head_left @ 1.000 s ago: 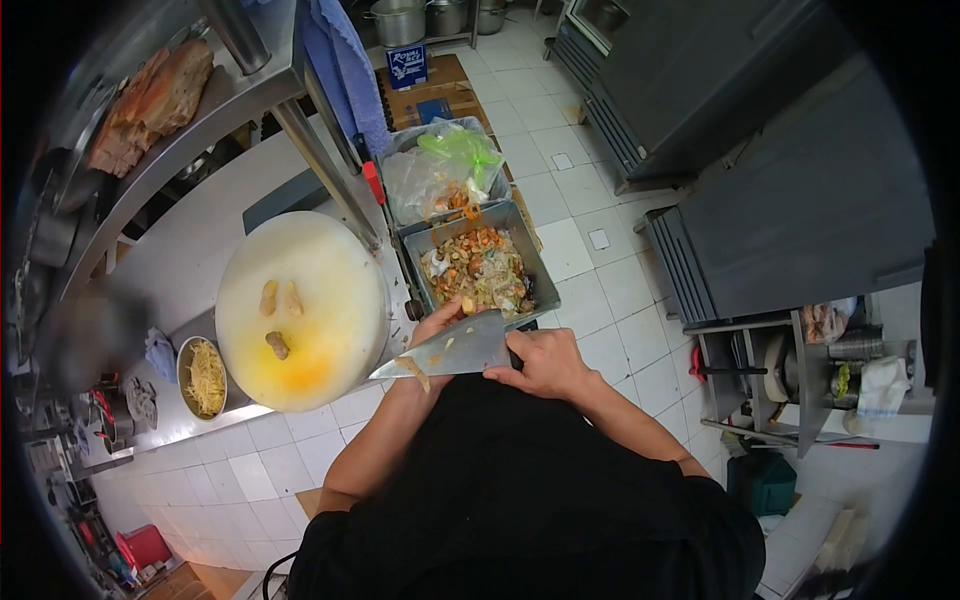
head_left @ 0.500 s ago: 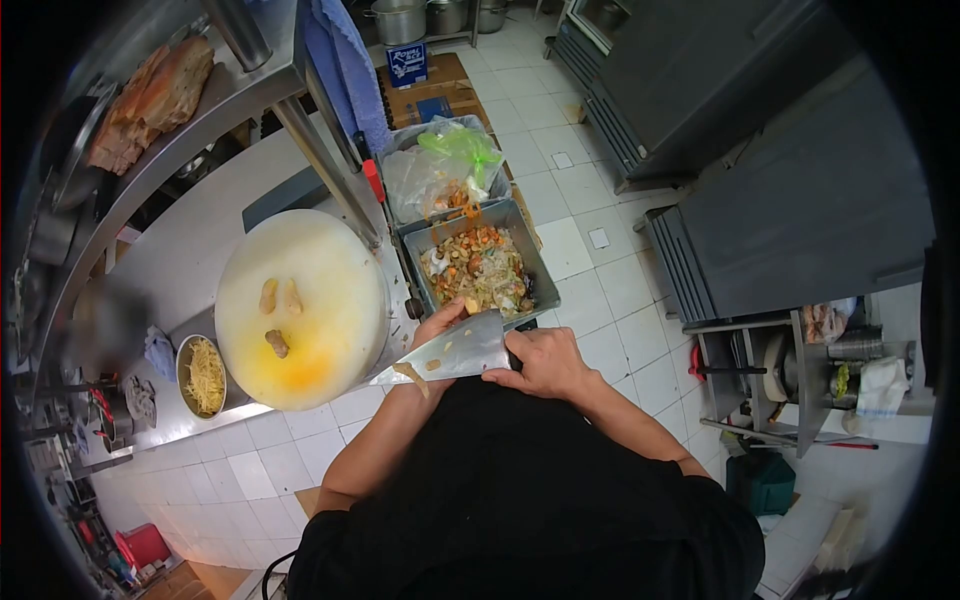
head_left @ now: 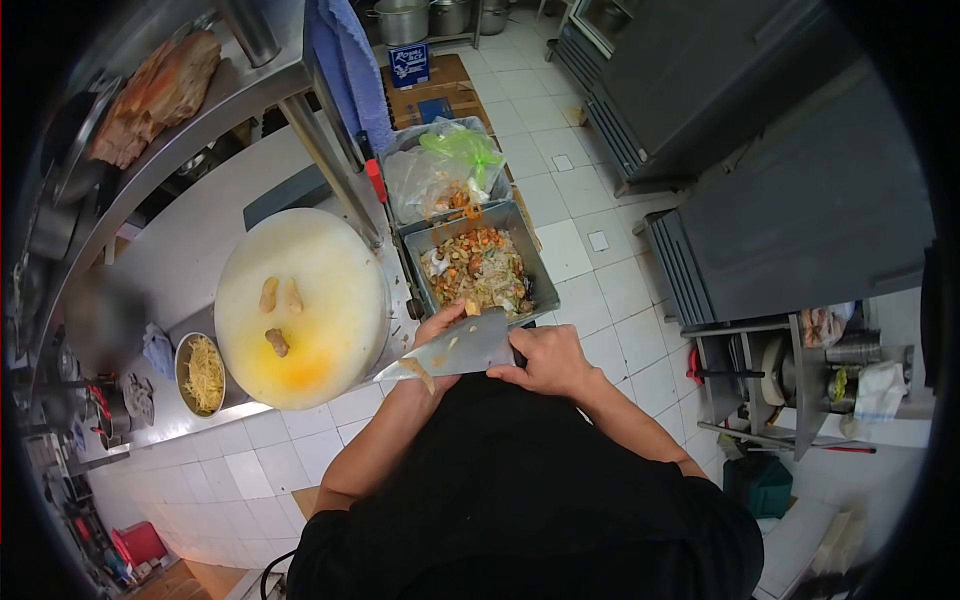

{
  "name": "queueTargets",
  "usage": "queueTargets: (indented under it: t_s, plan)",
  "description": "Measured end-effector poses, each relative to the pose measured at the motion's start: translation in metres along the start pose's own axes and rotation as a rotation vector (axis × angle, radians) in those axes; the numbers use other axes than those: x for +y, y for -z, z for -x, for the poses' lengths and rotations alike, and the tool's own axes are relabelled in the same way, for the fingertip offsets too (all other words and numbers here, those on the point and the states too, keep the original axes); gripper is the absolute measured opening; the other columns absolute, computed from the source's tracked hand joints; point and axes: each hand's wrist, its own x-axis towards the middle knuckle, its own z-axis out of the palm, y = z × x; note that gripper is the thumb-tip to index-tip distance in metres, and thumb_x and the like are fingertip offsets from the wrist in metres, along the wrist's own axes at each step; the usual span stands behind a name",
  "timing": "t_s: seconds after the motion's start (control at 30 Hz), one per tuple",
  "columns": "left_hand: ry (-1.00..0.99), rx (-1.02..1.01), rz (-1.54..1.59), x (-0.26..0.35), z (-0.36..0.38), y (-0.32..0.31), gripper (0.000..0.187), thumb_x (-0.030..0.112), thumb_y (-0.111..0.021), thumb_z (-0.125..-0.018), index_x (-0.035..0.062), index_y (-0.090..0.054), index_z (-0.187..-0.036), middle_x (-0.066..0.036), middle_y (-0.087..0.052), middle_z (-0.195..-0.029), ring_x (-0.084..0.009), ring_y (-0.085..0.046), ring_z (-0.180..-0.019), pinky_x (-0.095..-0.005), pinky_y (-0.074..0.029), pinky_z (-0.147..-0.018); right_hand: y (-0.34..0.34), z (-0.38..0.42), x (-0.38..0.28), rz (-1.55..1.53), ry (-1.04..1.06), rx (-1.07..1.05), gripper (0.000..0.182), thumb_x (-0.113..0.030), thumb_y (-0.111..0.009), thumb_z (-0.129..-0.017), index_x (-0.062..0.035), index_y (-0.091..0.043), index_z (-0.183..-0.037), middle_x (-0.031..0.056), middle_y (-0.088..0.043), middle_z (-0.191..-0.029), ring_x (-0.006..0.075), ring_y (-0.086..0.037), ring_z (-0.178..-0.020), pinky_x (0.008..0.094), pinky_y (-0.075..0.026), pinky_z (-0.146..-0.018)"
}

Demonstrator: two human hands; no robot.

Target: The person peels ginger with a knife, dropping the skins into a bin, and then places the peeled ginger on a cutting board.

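Note:
A broad cleaver with bits of peel on its blade has its dark handle in my right hand, fingers closed round it. Behind the blade, partly hidden, my left hand grips a small yellowish piece that looks like ginger. Both hands are over the near edge of a grey bin of food scraps. To the left, a round white cutting board bears two pale peeled pieces and one brown unpeeled piece.
Beside the board stands a bowl of yellow shreds. A second bin holds plastic bags. Cooked meat lies on the upper shelf. A red-handled tool is near a post. Grey cabinets stand at the right.
The cleaver and my right hand have shifted very slightly, and the blade's angle differs a little. My left hand still holds the piece.

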Motion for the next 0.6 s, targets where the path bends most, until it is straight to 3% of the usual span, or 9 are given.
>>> queueTargets:
  t_s: [0.07,0.17,0.37,0.43,0.57,0.6]
  plan:
    - [-0.094,0.113,-0.01,-0.004,-0.001,-0.004,0.016,0.018,-0.062,-0.097,0.0048,-0.06,-0.106,-0.01,-0.067,-0.095,-0.0216,-0.066,-0.087,-0.0362,-0.056,-0.081,0.0,0.001,0.005,-0.027,-0.011,0.033,0.058,-0.063,-0.068,-0.082,-0.0072,-0.056,-0.075,0.0109,-0.06,-0.06,0.0354,-0.062,-0.055,0.044,-0.047,-0.051]
    - [-0.189,0.005,-0.033,-0.004,0.01,-0.012,0.014,0.015,-0.061,-0.097,0.0046,-0.06,-0.106,-0.009,-0.066,-0.095,-0.0183,-0.065,-0.084,-0.0328,-0.055,-0.079,0.001,0.002,0.013,-0.047,-0.06,0.036,0.056,-0.062,-0.067,-0.083,-0.0071,-0.059,-0.077,0.0113,-0.058,-0.058,0.0358,-0.061,-0.056,0.0437,-0.046,-0.051]
    - [-0.262,0.064,-0.098,-0.007,0.016,-0.021,0.012,0.013,-0.062,-0.098,0.0048,-0.06,-0.107,-0.007,-0.066,-0.096,-0.0155,-0.066,-0.087,-0.0287,-0.055,-0.08,-0.002,0.006,0.029,-0.143,-0.128,0.028,0.049,-0.057,-0.066,-0.087,-0.0097,-0.061,-0.075,0.0101,-0.055,-0.053,0.0354,-0.061,-0.055,0.043,-0.046,-0.052]
    - [-0.279,0.026,-0.107,-0.007,0.013,-0.018,0.014,0.014,-0.062,-0.098,0.0047,-0.059,-0.108,-0.006,-0.066,-0.096,-0.0151,-0.066,-0.087,-0.0285,-0.055,-0.08,0.01,0.003,0.026,-0.18,-0.213,-0.125,0.05,-0.056,-0.065,-0.088,-0.007,-0.065,-0.078,0.0165,-0.064,-0.064,0.0392,-0.065,-0.064,0.0465,-0.051,-0.06]
    - [-0.284,0.024,-0.114,-0.01,-0.007,0.007,0.021,0.016,-0.063,-0.098,0.0042,-0.058,-0.114,-0.004,-0.066,-0.099,-0.0142,-0.066,-0.088,-0.0281,-0.056,-0.078,0.013,0.002,0.017,-0.177,-0.173,-0.134,0.052,-0.057,-0.064,-0.089,-0.0062,-0.065,-0.078,0.0172,-0.064,-0.064,0.0398,-0.065,-0.065,0.0473,-0.05,-0.06]
    - [-0.285,0.023,-0.114,-0.009,-0.006,0.002,0.021,0.016,-0.063,-0.098,0.0042,-0.058,-0.114,-0.004,-0.066,-0.099,-0.0142,-0.066,-0.088,-0.0281,-0.056,-0.078,0.012,0.001,0.013,-0.147,-0.126,-0.084,0.049,-0.056,-0.064,-0.089,-0.0081,-0.064,-0.077,0.0142,-0.06,-0.059,0.0382,-0.062,-0.06,0.0461,-0.048,-0.057]
